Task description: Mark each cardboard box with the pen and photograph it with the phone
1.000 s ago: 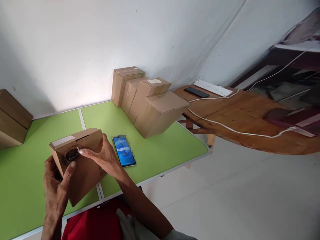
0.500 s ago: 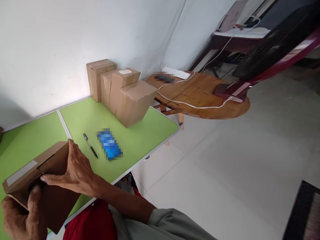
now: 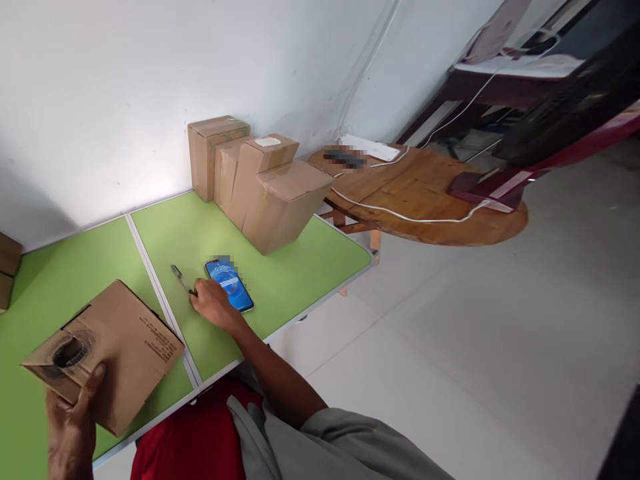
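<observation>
My left hand (image 3: 70,427) grips a brown cardboard box (image 3: 135,347), tilted over the near edge of the green table (image 3: 300,260). Its thumb lies on the box's end face beside a round ring (image 3: 70,350) that looks like a tape roll. My right hand (image 3: 215,305) reaches out over the table, its fingertips pinched at the near end of a black pen (image 3: 179,275) lying on the green top. A phone (image 3: 233,288) with a lit blue screen lies right beside that hand.
Several closed cardboard boxes (image 3: 265,187) stand at the table's far right corner against the white wall. Another box (image 3: 7,267) shows at the left edge. A round wooden table (image 3: 425,193) with a power strip (image 3: 367,148) and white cable (image 3: 400,215) stands to the right.
My right hand has left the box and reached forward to the pen beside the phone. The left hand alone now holds the box, turned so its end face shows.
</observation>
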A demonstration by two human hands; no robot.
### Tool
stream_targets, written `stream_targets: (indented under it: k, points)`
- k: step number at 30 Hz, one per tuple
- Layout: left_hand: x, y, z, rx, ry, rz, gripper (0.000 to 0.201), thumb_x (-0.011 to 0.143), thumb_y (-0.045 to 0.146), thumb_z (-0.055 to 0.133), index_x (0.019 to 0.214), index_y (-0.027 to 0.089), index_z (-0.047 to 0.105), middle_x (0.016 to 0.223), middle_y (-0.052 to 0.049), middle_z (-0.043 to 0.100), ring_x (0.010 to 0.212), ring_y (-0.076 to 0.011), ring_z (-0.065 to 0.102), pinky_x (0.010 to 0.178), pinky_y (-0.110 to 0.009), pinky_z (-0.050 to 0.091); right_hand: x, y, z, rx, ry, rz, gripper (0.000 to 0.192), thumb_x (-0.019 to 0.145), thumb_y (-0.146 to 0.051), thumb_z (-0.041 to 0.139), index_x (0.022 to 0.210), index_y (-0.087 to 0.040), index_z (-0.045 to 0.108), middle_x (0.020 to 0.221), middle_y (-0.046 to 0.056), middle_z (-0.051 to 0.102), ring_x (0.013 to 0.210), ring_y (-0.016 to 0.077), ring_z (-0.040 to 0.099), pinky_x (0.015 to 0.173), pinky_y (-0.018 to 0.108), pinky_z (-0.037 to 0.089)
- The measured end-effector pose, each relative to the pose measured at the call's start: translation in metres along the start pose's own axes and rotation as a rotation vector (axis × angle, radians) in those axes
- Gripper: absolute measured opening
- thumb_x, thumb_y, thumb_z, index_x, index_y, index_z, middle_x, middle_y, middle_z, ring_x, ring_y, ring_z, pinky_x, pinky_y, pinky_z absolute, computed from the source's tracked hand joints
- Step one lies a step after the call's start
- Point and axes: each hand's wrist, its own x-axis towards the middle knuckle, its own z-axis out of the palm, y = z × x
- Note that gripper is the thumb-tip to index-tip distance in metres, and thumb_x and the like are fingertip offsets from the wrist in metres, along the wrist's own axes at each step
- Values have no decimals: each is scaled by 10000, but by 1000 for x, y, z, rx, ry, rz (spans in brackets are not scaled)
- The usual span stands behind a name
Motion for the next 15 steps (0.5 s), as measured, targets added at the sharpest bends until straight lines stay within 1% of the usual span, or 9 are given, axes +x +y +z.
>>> stream_targets:
  k: [1, 2, 4, 6, 7, 8, 10, 12, 15]
  points:
    - [-1, -2, 0, -41, 0, -35, 754, 727, 447, 984, 1412, 248, 740, 1312, -104, 809, 1309, -389, 743, 1171, -544, 618, 0, 1, -5, 44, -21, -20, 129, 1051, -271, 687, 946, -195, 691, 963, 159, 834, 943, 294, 833, 780, 356, 624]
    - [-2, -4, 0, -82, 32, -69, 758, 712, 447, 989, 1403, 249, 747, 1297, -97, 812, 1282, -383, 752, 1151, -535, 631, -1, 1, -12, 115, -45, -46, 216, 1075, -368, 660, 921, -216, 658, 889, 105, 815, 825, 248, 813, 696, 318, 603]
    - [-2, -7, -1, -146, 126, -103, 737, 710, 497, 980, 1366, 243, 761, 1300, -85, 809, 1246, -365, 751, 1122, -511, 644, -8, -1, -28, 403, -106, -122, 354, 1071, -570, 621, 926, -248, 596, 792, 28, 770, 625, 179, 728, 546, 268, 527]
    - [1, -8, -1, -197, 215, -109, 692, 702, 551, 963, 1284, 226, 776, 1289, -76, 806, 1181, -334, 746, 1072, -464, 655, -20, -9, -42, 815, -195, -219, 460, 962, -700, 723, 941, -269, 564, 753, -10, 750, 537, 149, 664, 474, 245, 463]
    - [3, -7, -1, -210, 242, -111, 677, 689, 569, 961, 1237, 216, 779, 1266, -76, 808, 1138, -319, 745, 1037, -442, 660, -27, -14, -47, 1005, -245, -263, 504, 889, -713, 809, 939, -274, 567, 737, -22, 748, 522, 143, 652, 460, 238, 449]
    - [5, -5, 1, -211, 249, -108, 673, 672, 581, 963, 1200, 208, 776, 1238, -78, 809, 1095, -309, 745, 999, -428, 664, -34, -19, -50, 1143, -290, -294, 532, 827, -701, 883, 933, -275, 583, 726, -30, 748, 519, 141, 650, 457, 234, 447]
    - [7, 0, 8, -188, 209, -89, 708, 636, 588, 982, 1186, 205, 755, 1192, -79, 809, 1026, -301, 752, 922, -418, 668, -46, -30, -49, 1257, -350, -326, 528, 783, -671, 950, 929, -270, 639, 715, -36, 751, 528, 140, 656, 465, 235, 465]
    - [5, 3, 21, -165, 147, -57, 786, 620, 598, 999, 1247, 215, 721, 1194, -82, 806, 1003, -303, 762, 869, -412, 665, -54, -37, -38, 1308, -377, -348, 501, 783, -645, 974, 954, -259, 705, 738, -26, 767, 553, 145, 674, 489, 247, 499]
    - [-4, 3, 50, -161, 10, -30, 884, 645, 617, 1008, 1365, 236, 664, 1286, -108, 799, 1063, -321, 776, 853, -403, 664, -59, -40, -15, 1330, -342, -408, 437, 845, -609, 957, 995, -236, 785, 869, 29, 829, 676, 174, 755, 617, 292, 600]
